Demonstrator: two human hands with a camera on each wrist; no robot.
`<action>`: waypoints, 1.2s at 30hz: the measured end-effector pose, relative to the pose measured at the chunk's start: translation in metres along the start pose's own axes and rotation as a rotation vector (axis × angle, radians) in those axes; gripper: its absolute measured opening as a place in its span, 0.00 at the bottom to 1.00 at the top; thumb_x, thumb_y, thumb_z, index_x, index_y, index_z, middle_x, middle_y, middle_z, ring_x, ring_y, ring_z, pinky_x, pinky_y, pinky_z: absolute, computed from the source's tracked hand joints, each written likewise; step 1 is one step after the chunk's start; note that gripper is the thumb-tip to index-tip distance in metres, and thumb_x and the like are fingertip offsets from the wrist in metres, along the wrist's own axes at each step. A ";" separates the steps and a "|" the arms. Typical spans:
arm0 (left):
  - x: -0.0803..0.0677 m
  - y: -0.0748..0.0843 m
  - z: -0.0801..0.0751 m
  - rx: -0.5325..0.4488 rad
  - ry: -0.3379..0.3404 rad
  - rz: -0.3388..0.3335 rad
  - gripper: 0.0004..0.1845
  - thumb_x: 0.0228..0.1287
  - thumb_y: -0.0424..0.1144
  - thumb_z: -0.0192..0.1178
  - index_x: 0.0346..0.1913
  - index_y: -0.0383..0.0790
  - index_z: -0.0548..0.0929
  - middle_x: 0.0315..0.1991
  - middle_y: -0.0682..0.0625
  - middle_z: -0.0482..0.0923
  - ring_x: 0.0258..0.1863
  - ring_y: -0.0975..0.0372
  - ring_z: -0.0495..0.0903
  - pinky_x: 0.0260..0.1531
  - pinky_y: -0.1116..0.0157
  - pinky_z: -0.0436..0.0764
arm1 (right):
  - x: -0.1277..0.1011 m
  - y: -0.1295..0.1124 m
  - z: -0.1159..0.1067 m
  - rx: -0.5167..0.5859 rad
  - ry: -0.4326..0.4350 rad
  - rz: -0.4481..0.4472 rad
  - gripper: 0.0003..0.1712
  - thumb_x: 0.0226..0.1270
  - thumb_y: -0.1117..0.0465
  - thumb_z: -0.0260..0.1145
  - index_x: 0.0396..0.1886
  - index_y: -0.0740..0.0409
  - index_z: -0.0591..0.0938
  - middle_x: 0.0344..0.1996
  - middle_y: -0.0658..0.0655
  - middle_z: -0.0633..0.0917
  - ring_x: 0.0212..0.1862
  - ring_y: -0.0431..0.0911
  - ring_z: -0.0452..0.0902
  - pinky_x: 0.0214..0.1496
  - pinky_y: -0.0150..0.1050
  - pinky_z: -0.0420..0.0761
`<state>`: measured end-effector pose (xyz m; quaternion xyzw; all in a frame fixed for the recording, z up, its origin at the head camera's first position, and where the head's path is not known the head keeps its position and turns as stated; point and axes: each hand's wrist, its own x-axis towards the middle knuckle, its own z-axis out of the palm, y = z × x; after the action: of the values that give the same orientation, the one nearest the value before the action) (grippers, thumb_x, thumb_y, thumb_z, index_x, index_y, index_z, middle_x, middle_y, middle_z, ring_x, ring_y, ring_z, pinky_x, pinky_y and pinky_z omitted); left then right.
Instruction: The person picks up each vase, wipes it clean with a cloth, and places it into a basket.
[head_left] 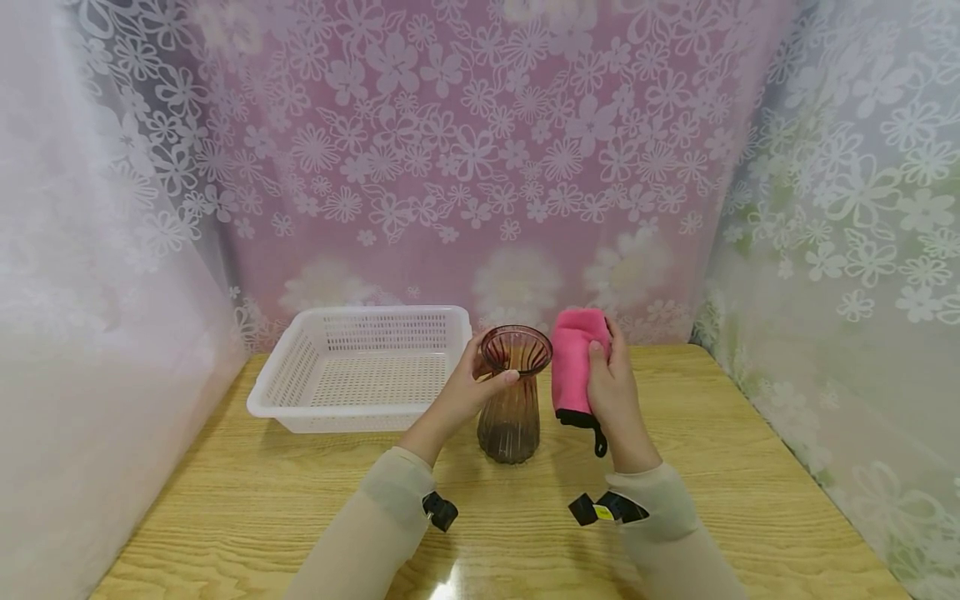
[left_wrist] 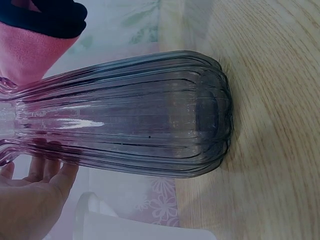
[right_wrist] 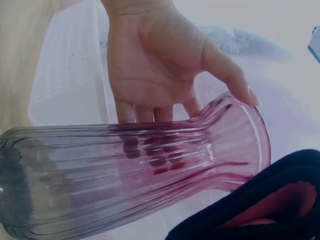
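Observation:
A ribbed glass vase (head_left: pixel 510 429), purple-tinted at its flared mouth and greyer toward the base, stands nearly upright in the middle of the wooden table. My left hand (head_left: pixel 467 390) grips it around the neck; in the right wrist view the fingers of that left hand (right_wrist: pixel 150 70) show through the glass, with the thumb up at the rim. Just right of the vase, my right hand (head_left: pixel 617 392) holds a folded pink cloth (head_left: pixel 573 358) with black edging and a hanging black loop. The cloth (left_wrist: pixel 25 52) comes close to the vase's mouth in the left wrist view.
Behind and left of the vase sits a white perforated plastic basket (head_left: pixel 360 422), its right end close to my left hand. Flower-patterned curtains (head_left: pixel 480 167) enclose the wooden table (head_left: pixel 247 517) at the back and on both sides.

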<state>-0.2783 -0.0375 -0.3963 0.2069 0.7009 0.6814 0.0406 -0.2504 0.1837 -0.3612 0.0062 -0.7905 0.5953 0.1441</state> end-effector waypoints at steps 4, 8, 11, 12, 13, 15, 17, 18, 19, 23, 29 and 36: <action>0.000 -0.001 0.000 0.006 0.002 -0.001 0.45 0.66 0.44 0.67 0.80 0.57 0.52 0.70 0.41 0.67 0.68 0.50 0.67 0.68 0.47 0.66 | -0.002 0.000 0.004 0.028 0.030 -0.030 0.32 0.84 0.52 0.40 0.82 0.46 0.46 0.76 0.62 0.57 0.72 0.59 0.60 0.71 0.58 0.62; -0.001 -0.001 0.001 0.005 0.005 -0.002 0.45 0.66 0.44 0.67 0.80 0.57 0.52 0.69 0.41 0.67 0.68 0.50 0.67 0.68 0.47 0.66 | -0.003 0.003 0.008 0.066 0.056 -0.066 0.31 0.84 0.54 0.41 0.82 0.47 0.49 0.74 0.63 0.60 0.69 0.59 0.64 0.68 0.58 0.65; -0.001 0.000 0.001 0.004 0.003 0.002 0.45 0.66 0.45 0.67 0.80 0.56 0.52 0.69 0.41 0.67 0.68 0.49 0.67 0.68 0.47 0.65 | -0.004 0.005 0.011 0.094 0.066 -0.093 0.31 0.84 0.54 0.41 0.81 0.47 0.49 0.73 0.64 0.62 0.66 0.59 0.66 0.65 0.57 0.68; -0.001 -0.001 0.001 0.006 0.003 0.001 0.46 0.66 0.45 0.68 0.80 0.57 0.52 0.69 0.41 0.67 0.68 0.50 0.67 0.68 0.47 0.65 | -0.005 0.005 0.012 0.109 0.069 -0.104 0.31 0.84 0.55 0.41 0.81 0.46 0.49 0.72 0.64 0.63 0.65 0.59 0.67 0.63 0.56 0.69; -0.001 -0.001 0.001 0.008 0.003 0.000 0.46 0.66 0.46 0.68 0.80 0.57 0.52 0.69 0.41 0.68 0.68 0.50 0.67 0.68 0.47 0.64 | -0.006 0.006 0.013 0.122 0.073 -0.112 0.31 0.84 0.55 0.41 0.81 0.46 0.49 0.72 0.64 0.63 0.63 0.59 0.68 0.62 0.54 0.70; -0.001 -0.002 0.001 0.012 0.000 0.000 0.46 0.66 0.46 0.68 0.80 0.57 0.52 0.69 0.41 0.68 0.68 0.50 0.67 0.69 0.47 0.64 | -0.007 0.007 0.017 0.144 0.083 -0.130 0.31 0.84 0.56 0.41 0.81 0.45 0.50 0.71 0.64 0.64 0.61 0.57 0.70 0.59 0.50 0.72; -0.001 -0.003 0.001 0.013 -0.001 0.000 0.46 0.66 0.46 0.67 0.80 0.56 0.52 0.69 0.41 0.68 0.68 0.50 0.67 0.69 0.47 0.64 | -0.009 0.009 0.021 0.171 0.098 -0.146 0.31 0.84 0.56 0.42 0.81 0.44 0.49 0.70 0.63 0.65 0.58 0.55 0.72 0.55 0.45 0.74; -0.001 -0.003 0.001 0.011 -0.001 -0.001 0.45 0.66 0.45 0.67 0.80 0.56 0.52 0.69 0.41 0.68 0.68 0.50 0.67 0.69 0.47 0.64 | -0.009 0.011 0.024 0.179 0.108 -0.155 0.31 0.84 0.56 0.42 0.81 0.44 0.49 0.70 0.62 0.65 0.56 0.54 0.72 0.53 0.42 0.74; -0.001 -0.003 0.001 0.010 -0.001 0.000 0.45 0.67 0.44 0.67 0.80 0.56 0.52 0.69 0.41 0.68 0.68 0.50 0.67 0.69 0.47 0.64 | -0.009 0.012 0.027 0.187 0.118 -0.164 0.31 0.84 0.56 0.42 0.81 0.44 0.49 0.70 0.62 0.66 0.54 0.53 0.73 0.51 0.39 0.75; 0.000 -0.004 0.000 0.011 -0.005 0.009 0.44 0.68 0.43 0.65 0.80 0.54 0.51 0.70 0.40 0.68 0.69 0.48 0.66 0.69 0.46 0.63 | -0.010 0.017 0.039 0.222 0.162 -0.212 0.31 0.84 0.56 0.41 0.81 0.47 0.47 0.71 0.60 0.65 0.52 0.48 0.73 0.49 0.33 0.75; 0.001 -0.005 0.000 0.002 -0.002 0.022 0.45 0.67 0.45 0.67 0.80 0.53 0.51 0.69 0.40 0.68 0.68 0.48 0.67 0.69 0.47 0.64 | -0.010 0.019 0.052 0.267 0.207 -0.253 0.32 0.84 0.55 0.40 0.81 0.50 0.46 0.71 0.61 0.65 0.54 0.47 0.71 0.54 0.33 0.72; 0.001 -0.004 0.001 -0.007 0.006 0.025 0.45 0.66 0.44 0.68 0.79 0.56 0.53 0.68 0.41 0.69 0.68 0.49 0.68 0.68 0.48 0.65 | -0.008 0.020 0.062 0.292 0.241 -0.274 0.31 0.84 0.57 0.39 0.81 0.54 0.45 0.72 0.61 0.63 0.61 0.49 0.68 0.59 0.32 0.67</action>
<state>-0.2798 -0.0362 -0.3996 0.2136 0.6961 0.6848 0.0305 -0.2604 0.1299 -0.3970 0.0630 -0.6647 0.6748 0.3145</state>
